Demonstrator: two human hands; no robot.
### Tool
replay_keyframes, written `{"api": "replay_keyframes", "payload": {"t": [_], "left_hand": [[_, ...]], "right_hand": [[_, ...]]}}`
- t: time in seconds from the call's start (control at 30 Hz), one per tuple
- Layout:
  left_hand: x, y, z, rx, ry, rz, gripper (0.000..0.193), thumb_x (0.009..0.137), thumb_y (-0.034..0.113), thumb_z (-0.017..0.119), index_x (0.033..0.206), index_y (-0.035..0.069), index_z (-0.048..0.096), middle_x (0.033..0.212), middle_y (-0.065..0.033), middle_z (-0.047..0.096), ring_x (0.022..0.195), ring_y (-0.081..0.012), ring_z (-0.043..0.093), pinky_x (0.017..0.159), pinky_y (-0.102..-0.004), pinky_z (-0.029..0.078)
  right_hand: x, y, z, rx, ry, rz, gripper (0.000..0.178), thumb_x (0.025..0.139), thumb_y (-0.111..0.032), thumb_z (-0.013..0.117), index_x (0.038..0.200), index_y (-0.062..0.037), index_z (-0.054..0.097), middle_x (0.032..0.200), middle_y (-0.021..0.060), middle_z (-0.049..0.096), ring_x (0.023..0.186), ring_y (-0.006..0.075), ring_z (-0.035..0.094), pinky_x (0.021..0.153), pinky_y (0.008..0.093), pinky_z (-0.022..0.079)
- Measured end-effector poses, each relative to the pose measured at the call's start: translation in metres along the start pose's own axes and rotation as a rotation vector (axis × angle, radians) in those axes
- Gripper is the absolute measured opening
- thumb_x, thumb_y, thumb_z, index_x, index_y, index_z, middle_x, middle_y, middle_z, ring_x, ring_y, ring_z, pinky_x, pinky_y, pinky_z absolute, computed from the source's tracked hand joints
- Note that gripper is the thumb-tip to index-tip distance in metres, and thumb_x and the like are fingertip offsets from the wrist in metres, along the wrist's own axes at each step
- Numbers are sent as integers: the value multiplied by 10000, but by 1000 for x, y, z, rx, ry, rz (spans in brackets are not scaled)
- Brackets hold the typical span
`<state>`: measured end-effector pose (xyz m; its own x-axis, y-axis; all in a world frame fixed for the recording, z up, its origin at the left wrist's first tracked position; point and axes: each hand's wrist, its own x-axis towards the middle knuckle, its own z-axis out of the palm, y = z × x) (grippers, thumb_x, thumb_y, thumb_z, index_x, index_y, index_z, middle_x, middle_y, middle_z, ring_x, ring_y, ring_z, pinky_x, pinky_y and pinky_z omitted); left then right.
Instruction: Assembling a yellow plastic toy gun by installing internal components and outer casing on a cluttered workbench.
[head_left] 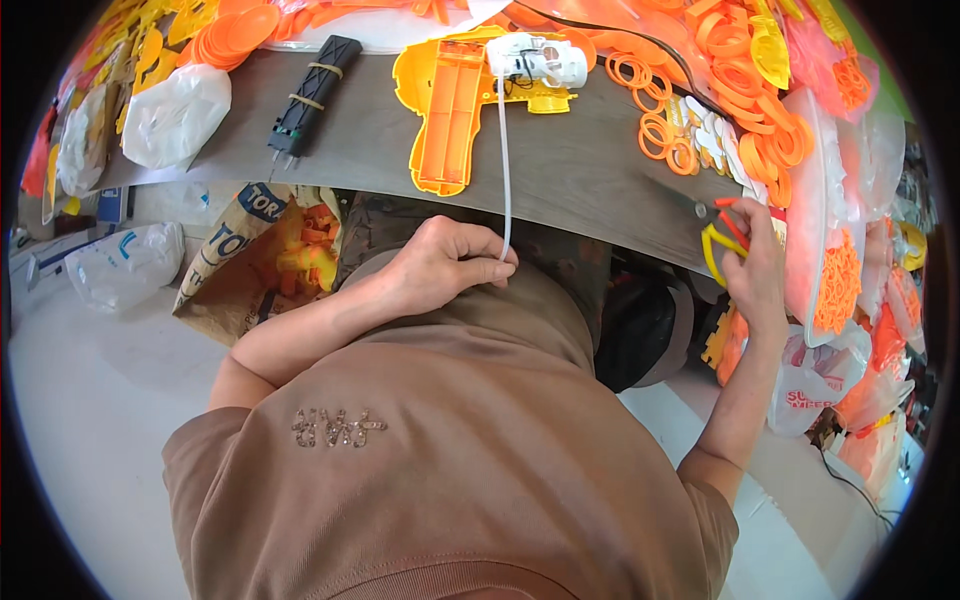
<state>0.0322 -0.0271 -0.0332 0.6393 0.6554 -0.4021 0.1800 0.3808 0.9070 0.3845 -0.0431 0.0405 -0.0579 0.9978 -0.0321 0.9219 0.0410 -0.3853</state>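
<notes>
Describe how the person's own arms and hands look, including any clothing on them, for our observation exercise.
The left hand and right hand are ungloved, with no watch or bracelet visible. Short, plain brown sleeves leave both forearms bare. They belong to a matching shirt with glittery lettering on the chest.

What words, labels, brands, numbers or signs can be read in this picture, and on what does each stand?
I'm leaving the wording uncopied; here is where lettering stands.
Brown paper sack: large dark-blue lettering, partly hidden by folds.
Brown short-sleeved fabric shirt: glittery lettering.
Thin white plastic bag at right: red lettering, creased.
Crumpled white plastic bag at left: blue mark, too unclear to read.
</notes>
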Motion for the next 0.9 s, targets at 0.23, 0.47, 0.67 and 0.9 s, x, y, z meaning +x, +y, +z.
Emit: {"api": "replay_keyframes", "payload": {"t": [0.23,0.47,0.67,0.9], "left_hand": [[0,-2,-6,-133,-94,9,282,892,72,603,1155,-27,583,857,-72,697,799,-57,607,763,-215,469],[0,-3,-5,-260,-158,4,283,891,81,607,1160,-7,589,871,-79,699,822,-56,603,767,-219,462],[1,-10,-3,-302,-156,45,171,890,64,594,1026,-38,617,850,-82,683,819,-100,624,779,-232,473],[2,-11,-3,-281,-156,45,138,891,45,594,997,-38,625,845,-108,685,815,-131,645,774,-247,491]], "right_hand": [[-46,-63,30,418,-270,-98,744,618,-55,743,1303,-78,455,1009,54,498,786,162,475,693,291,446],[-58,-90,80,574,-516,2,880,625,-478,791,1282,-10,439,917,88,453,764,208,447,682,289,406],[-50,-102,100,644,-367,-149,704,642,-237,836,1220,-25,493,804,79,460,669,193,445,616,316,414],[-52,-102,105,603,-324,-125,652,657,-289,811,1160,13,525,852,120,523,700,223,502,653,304,433]]}}
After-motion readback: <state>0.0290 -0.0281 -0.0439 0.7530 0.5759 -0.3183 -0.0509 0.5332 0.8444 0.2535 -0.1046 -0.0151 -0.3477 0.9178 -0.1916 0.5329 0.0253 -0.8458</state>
